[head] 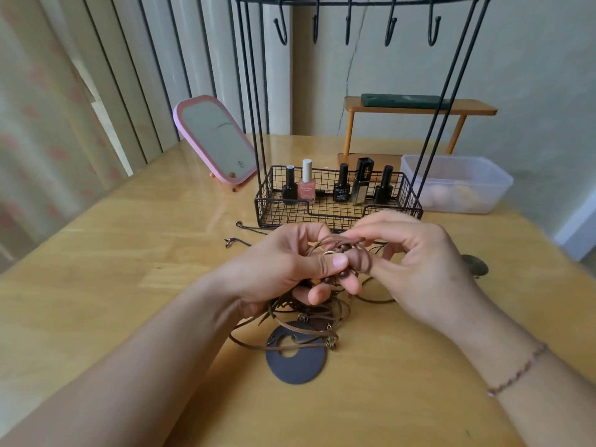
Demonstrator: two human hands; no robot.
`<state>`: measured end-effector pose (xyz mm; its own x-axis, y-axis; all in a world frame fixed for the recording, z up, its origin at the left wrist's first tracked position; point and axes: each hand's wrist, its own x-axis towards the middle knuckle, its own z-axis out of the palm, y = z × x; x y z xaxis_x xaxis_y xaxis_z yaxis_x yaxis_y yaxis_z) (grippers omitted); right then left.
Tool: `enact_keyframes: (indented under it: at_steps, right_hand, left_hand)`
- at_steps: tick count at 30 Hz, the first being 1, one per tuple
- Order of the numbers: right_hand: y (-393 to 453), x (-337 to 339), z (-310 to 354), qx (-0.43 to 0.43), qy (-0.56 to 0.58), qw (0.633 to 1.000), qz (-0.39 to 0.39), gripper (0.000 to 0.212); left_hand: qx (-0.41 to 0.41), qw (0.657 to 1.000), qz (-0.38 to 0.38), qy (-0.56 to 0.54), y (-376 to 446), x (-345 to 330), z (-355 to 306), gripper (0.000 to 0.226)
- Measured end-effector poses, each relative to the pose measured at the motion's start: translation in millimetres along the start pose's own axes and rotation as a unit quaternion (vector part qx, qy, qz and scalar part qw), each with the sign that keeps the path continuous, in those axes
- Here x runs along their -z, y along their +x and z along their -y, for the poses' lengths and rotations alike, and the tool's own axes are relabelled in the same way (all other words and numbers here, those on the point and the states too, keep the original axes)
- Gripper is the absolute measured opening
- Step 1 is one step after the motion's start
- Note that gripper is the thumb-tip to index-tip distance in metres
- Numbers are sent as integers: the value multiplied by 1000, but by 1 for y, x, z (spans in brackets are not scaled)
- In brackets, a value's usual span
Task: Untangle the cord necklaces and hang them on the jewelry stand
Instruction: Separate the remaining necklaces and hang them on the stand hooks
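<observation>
Cord tangle (335, 253) held above table (129, 253) between both hands, left hand (287, 266) gripping it, right hand (409, 253) apparently pinching a strand; stand hooks (348, 27) at 12 o'clock, unoccupied.

Left hand (283, 266) at 9 o'clock, fingers curled and pinching, right hand (416, 253) at 3 o'clock, fingertips pinching, forearms converging

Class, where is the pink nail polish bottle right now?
The pink nail polish bottle stands in the jewelry stand's wire basket, second from left, between two black bottles.
</observation>
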<state>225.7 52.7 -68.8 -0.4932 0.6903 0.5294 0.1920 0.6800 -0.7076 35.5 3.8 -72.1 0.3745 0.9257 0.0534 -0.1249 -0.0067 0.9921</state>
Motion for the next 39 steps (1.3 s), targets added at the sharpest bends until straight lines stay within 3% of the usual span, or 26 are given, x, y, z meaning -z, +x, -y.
enact_keyframes:
  at_steps: [3,6,9,12,17,21,26,29,33,36,39]
  right_hand:
    - [0,1,-3,18,-28,999,-2,19]
    - [0,1,-5,26,-75,997,6,2]
    - [0,2,-6,29,-143,989,33,17]
    - [-1,5,-2,-8,-94,994,55,22]
    - [0,6,4,-42,-16,998,46,18]
    - [1,8,1,-61,-22,997,27,19]
    - [3,10,1,-56,10,998,-29,18]
    - [2,10,5,-30,18,999,-13,16]
    - [1,8,5,-44,39,998,-7,16]
    - [0,9,4,-58,59,996,-40,15]
    - [0,9,6,-53,70,995,-54,13]
  left_hand:
    - [3,1000,1,-1,0,-1,0,9]
    - [9,1000,-18,-14,0,-2,1,11]
    - [4,1000,-17,-17,0,-1,-1,11]
    - [2,999,-19,-28,-1,1,-3,22]
    - [12,997,-58,-54,-2,-2,-2,5]
    - [-41,988,-108,98,-1,-7,1,15]
    - [-117,964,-97,219,3,-9,5,18]
    - [-124,941,-97,298,5,-9,8,19]
    - [-86,969,-67,221,2,-14,4,26]
    - [-79,980,-55,172,-2,-17,-3,11]
    - [-105,970,-90,198,-2,-20,0,49]
